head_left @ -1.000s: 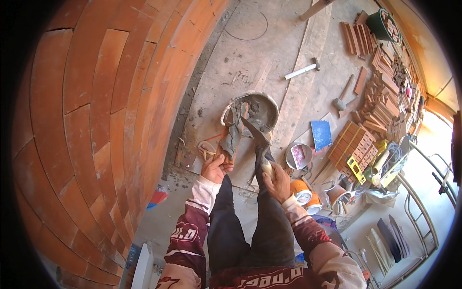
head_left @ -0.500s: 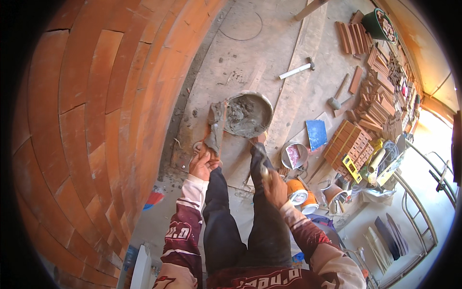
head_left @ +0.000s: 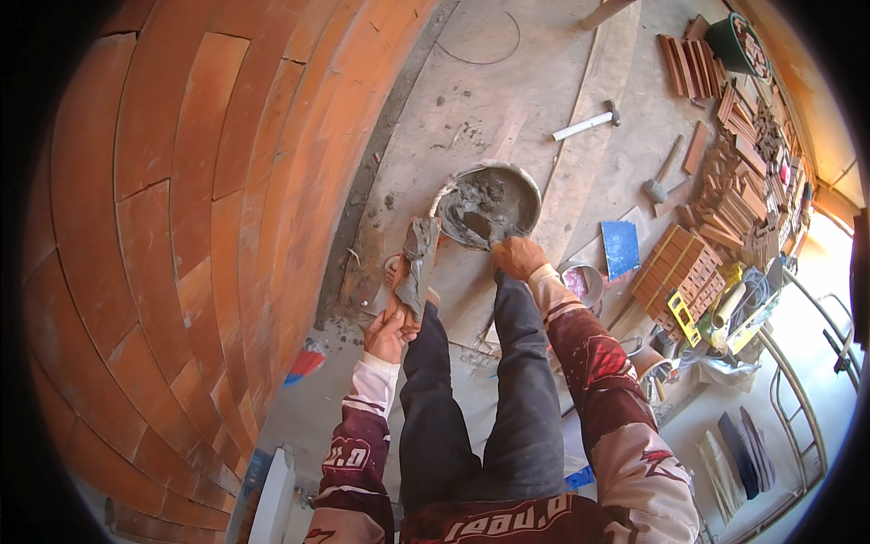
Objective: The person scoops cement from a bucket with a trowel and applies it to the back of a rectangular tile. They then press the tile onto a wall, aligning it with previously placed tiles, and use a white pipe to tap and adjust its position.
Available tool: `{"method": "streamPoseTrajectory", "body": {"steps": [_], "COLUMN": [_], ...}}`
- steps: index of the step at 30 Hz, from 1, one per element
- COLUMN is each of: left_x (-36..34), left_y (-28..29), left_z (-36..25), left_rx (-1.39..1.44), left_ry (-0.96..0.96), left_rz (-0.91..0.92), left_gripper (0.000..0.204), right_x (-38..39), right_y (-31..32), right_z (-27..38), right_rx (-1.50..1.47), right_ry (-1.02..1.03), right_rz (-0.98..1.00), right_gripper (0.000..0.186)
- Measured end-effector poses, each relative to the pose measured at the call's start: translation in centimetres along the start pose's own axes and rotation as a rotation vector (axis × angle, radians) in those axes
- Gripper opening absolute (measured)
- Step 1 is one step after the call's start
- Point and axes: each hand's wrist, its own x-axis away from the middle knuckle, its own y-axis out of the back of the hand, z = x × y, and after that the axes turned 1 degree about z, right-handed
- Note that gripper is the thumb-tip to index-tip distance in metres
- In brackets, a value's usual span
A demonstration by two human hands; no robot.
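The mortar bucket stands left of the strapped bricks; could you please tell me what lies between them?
In the head view, a blue board lies there, beside the bricks, with a round container lower left.

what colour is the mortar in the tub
The mortar is grey, best seen in the head view.

Daylight glares white at far right, while fisheye distortion bows the brick wall (head_left: 195, 218) at left.

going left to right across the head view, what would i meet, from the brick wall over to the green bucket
Brick wall → mortar-coated brick → round mortar tub → white-handled hammer → long-handled mallet → green bucket.
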Motion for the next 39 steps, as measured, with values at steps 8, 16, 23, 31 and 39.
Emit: {"method": "streamPoseTrajectory", "body": {"steps": [8,16,23,31,39], "left_x": [0.5,-0.1,-2.3,-5.9,-6.6], "left_y": [0.6,0.1,-2.8,-9.3,-13.7], "left_z": [0.1,-1.0,-1.2,-1.9,-4.1], "left_rx": [-0.02,-0.05,-0.084,-0.083,-0.014], "left_ry": [0.004,0.002,0.004,-0.048,-0.04], "left_rz": [-0.014,-0.021,-0.08,-0.024,0.09], "left_gripper": [0.03,0.028,0.025,0.025,0.025], "right_x": [-1.2,0.1,6.2,14.0,14.0], "right_y": [0.2,-0.3,0.8,1.6,-1.1], "right_z": [2.5,-2.9,-3.1,3.5,8.6], "right_rx": [-0.413,-0.683,-0.939,-0.631,-0.46], "right_ry": [-0.297,-0.277,-0.303,-0.049,-0.034], "right_rz": [-0.1,0.032,0.046,-0.509,-0.78], "right_gripper": [0.052,0.049,0.038,0.042,0.053]}}
